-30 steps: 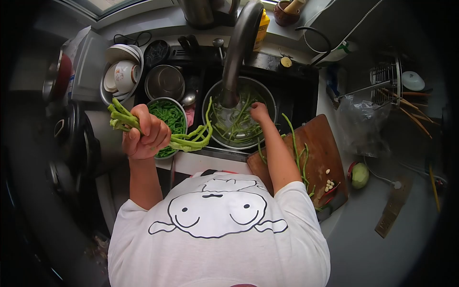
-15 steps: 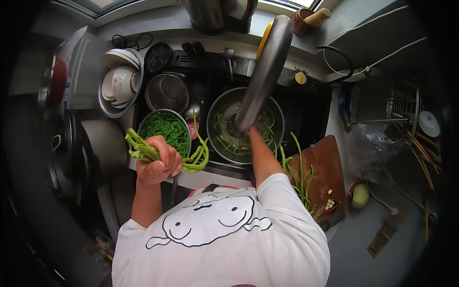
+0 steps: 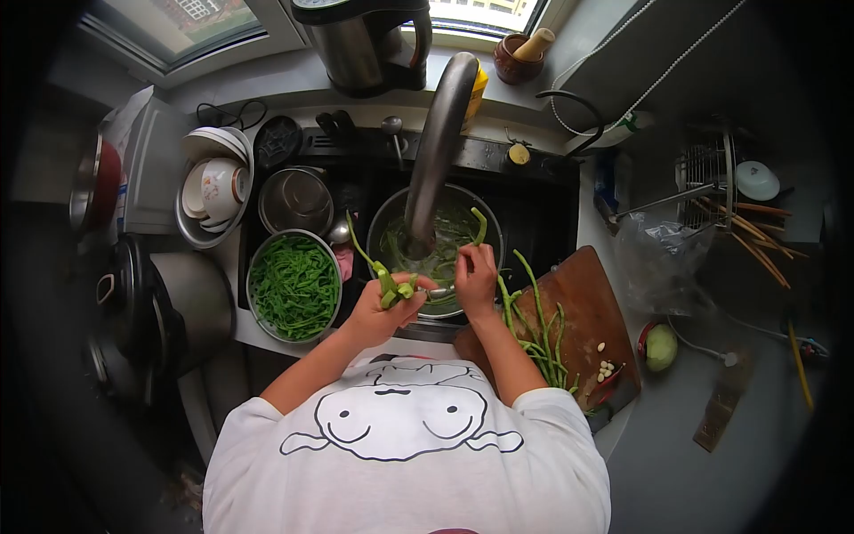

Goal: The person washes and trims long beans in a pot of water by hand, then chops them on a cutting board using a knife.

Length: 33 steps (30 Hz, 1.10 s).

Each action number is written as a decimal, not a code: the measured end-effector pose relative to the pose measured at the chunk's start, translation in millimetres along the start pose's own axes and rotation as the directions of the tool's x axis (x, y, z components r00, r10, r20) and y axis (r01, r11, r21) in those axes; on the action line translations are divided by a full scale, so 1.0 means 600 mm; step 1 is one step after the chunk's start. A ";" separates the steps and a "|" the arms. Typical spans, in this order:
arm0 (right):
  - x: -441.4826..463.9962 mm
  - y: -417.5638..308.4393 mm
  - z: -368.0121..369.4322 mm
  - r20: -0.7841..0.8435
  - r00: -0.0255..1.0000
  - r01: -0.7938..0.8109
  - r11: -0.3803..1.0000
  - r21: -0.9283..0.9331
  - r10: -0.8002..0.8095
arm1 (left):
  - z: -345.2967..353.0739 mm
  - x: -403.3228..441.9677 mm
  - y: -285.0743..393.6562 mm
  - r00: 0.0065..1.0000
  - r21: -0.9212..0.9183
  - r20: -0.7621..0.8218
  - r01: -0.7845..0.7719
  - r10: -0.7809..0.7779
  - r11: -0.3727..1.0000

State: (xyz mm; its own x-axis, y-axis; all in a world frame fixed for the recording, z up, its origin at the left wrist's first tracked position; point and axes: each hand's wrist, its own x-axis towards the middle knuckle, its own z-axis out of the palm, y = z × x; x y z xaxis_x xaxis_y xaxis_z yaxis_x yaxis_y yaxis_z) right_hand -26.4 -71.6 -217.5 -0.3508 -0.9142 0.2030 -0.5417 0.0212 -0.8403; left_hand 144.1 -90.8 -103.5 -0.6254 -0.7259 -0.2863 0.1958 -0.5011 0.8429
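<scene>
My left hand (image 3: pixel 384 311) is closed around a bunch of long green beans (image 3: pixel 389 287), just left of the metal basin's front rim. Over the right part of that basin (image 3: pixel 498 233), my right hand (image 3: pixel 476 274) pinches a green bean (image 3: pixel 480 224) that points up. More beans lie in water inside the basin, partly behind the curved faucet (image 3: pixel 440 147). Beside my right forearm, several long beans (image 3: pixel 540 316) rest on the wooden cutting board (image 3: pixel 592 303). A bowl of cut green beans (image 3: pixel 295 287) stands to the left of my left hand.
Stacked bowls (image 3: pixel 221 182) and an empty metal pot (image 3: pixel 296 201) are at the left of the sink. Garlic cloves (image 3: pixel 606 368) lie on the board. Farther right are a plastic bag (image 3: pixel 663 258), a green vegetable (image 3: pixel 661 347) and a cleaver (image 3: pixel 722 405). A kettle (image 3: pixel 360 49) stands behind the faucet.
My left hand has moved right with its beans, from beside the bowl to the basin's front. My right hand has come up out of the basin holding a bean. The view has shifted.
</scene>
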 end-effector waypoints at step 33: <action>0.074 0.433 0.272 0.434 0.410 -0.284 0.565 -0.775 0.802 | -0.041 -0.022 0.010 0.998 0.081 0.060 -0.032 0.028 0.996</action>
State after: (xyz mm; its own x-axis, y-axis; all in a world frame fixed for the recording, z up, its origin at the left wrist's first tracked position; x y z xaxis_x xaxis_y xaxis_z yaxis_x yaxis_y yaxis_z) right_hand -57.8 -172.6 -509.1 -0.2465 -0.5336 -0.8090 -0.7980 0.5855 -0.1430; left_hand 172.3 -95.8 -105.8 -0.6641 -0.7098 -0.2350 0.1541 -0.4376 0.8859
